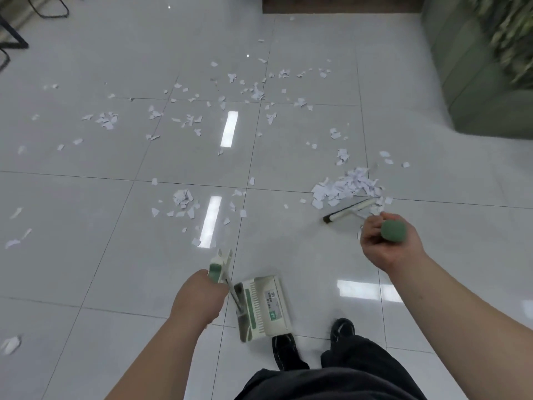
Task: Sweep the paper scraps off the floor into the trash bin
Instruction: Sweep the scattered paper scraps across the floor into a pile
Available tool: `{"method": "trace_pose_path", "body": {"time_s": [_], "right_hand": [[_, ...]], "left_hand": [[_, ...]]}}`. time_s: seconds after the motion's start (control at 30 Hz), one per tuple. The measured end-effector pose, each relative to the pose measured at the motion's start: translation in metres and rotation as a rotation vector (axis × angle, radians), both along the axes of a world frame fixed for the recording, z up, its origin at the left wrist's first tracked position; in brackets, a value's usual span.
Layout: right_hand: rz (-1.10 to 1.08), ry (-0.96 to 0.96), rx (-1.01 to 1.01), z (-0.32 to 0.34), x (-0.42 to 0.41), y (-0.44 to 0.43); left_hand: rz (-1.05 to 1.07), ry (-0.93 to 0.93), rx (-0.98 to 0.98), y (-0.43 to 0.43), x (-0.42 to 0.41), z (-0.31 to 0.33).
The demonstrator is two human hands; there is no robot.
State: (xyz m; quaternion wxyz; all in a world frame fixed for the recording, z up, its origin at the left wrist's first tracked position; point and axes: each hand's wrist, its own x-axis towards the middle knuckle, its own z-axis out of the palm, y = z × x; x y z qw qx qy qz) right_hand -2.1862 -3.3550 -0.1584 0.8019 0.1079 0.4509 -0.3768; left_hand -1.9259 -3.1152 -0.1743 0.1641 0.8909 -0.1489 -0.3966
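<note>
White paper scraps lie scattered over the grey tiled floor [115, 197]. A dense pile of scraps [346, 187] sits at the right, touching the broom head [350, 210]. My right hand [386, 243] grips the broom's green handle end [393, 230] just behind that pile. My left hand [199, 295] holds the upright handle [220, 267] of a white and green dustpan [261, 307], which stands on the floor by my feet. A smaller clump of scraps [183, 199] lies in the middle. No trash bin is in view.
A green upholstered seat [473, 82] with a blurred plant above it fills the far right. Black chair or table legs [14, 39] stand at the far left. A dark wooden base [340, 4] runs along the top. My black shoes [285, 350] are below the dustpan.
</note>
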Motion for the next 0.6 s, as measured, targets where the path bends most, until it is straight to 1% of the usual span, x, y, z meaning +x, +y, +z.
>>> {"method": "trace_pose_path", "body": {"time_s": [0.1, 0.27, 0.37, 0.5, 0.53, 0.6], "right_hand": [[0.107, 0.089, -0.005, 0.018, -0.029, -0.008], [0.160, 0.208, -0.005, 0.035, -0.080, -0.030], [0.274, 0.327, 0.018, 0.026, -0.111, -0.049], [0.483, 0.601, 0.017, 0.007, -0.143, -0.089], [0.520, 0.646, 0.023, 0.003, -0.148, -0.101], [0.553, 0.656, 0.036, -0.003, -0.153, -0.127]], "left_hand": [[-0.038, -0.008, -0.004, -0.023, -0.006, 0.003], [-0.139, -0.030, -0.010, -0.078, -0.027, 0.008], [-0.211, -0.064, 0.001, -0.119, -0.041, 0.010], [-0.272, -0.127, 0.046, -0.175, -0.062, 0.010], [-0.279, -0.143, 0.060, -0.189, -0.068, 0.011], [-0.280, -0.164, 0.084, -0.215, -0.080, 0.013]]}}
